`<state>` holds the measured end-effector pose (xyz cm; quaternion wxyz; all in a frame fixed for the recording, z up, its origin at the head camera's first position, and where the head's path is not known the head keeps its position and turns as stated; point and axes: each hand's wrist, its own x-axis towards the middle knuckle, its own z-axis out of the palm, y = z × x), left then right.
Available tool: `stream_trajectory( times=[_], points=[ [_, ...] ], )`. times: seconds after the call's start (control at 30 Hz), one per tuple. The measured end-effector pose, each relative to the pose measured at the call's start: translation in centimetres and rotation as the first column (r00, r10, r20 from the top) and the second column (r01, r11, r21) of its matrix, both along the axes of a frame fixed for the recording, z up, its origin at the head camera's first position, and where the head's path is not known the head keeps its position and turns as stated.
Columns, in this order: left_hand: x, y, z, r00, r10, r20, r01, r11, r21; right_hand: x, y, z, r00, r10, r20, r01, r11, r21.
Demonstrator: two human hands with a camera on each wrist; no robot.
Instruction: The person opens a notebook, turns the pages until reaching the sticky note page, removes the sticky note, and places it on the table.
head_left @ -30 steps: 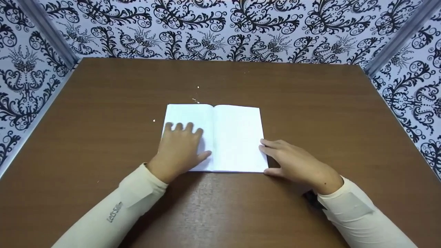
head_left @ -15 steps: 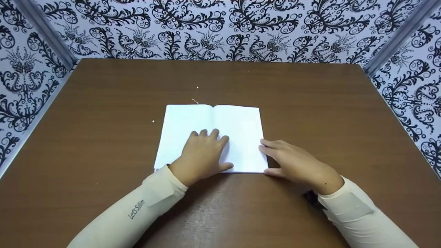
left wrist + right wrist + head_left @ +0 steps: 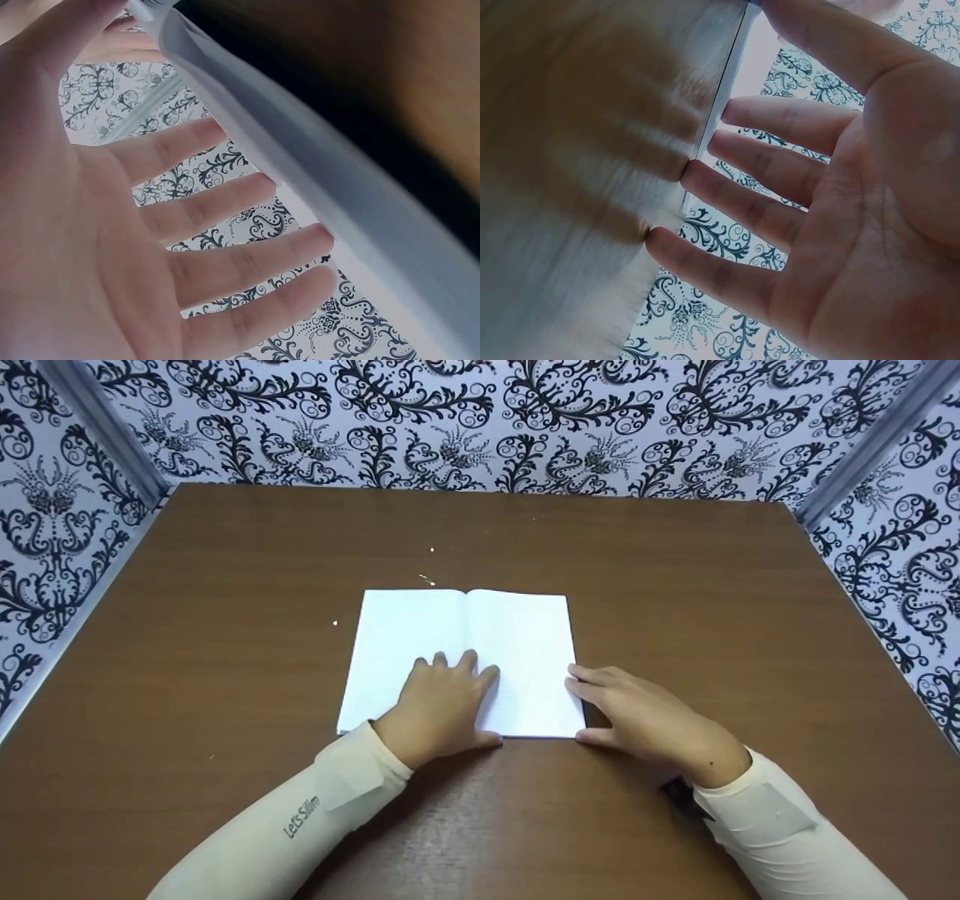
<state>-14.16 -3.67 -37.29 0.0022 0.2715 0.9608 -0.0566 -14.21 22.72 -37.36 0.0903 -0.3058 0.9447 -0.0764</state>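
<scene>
An open notebook [image 3: 525,645] with blank-looking white pages lies flat on the brown table, its fold running toward the person. My left hand [image 3: 442,709] rests with spread, fairly straight fingers over the lower middle of the pages, by the fold. Its thumb reaches the bottom edge. In the left wrist view the fingertips of the left hand [image 3: 150,247] touch the paper [image 3: 315,142]. My right hand [image 3: 645,712] lies beside the right edge, fingertips touching it and the thumb at the lower right corner. The right wrist view shows the right hand [image 3: 832,217] with extended fingers along the notebook's edge.
The brown table [image 3: 675,585] extends around the notebook on all sides. Small white crumbs [image 3: 427,580] lie behind it and to its left. Black-and-white patterned walls [image 3: 480,427] stand at the back and both sides.
My left hand has moved right from the left page to the fold, then slightly toward the person. The right hand stays at the right edge.
</scene>
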Motion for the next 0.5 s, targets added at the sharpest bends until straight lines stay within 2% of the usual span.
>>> stream_trajectory(
  times=[0.33,0.5],
  points=[
    [0.07,-0.29,0.03,0.999,-0.032,-0.013,0.032,0.999,0.032,-0.01,0.05,-0.1,1.0,0.001,-0.005,-0.001,1.0,-0.003],
    [-0.01,-0.49,-0.18,0.989,-0.098,-0.107,0.104,0.993,0.057,-0.07,0.14,-0.19,1.0,0.004,-0.011,-0.004,1.0,-0.007]
  ],
)
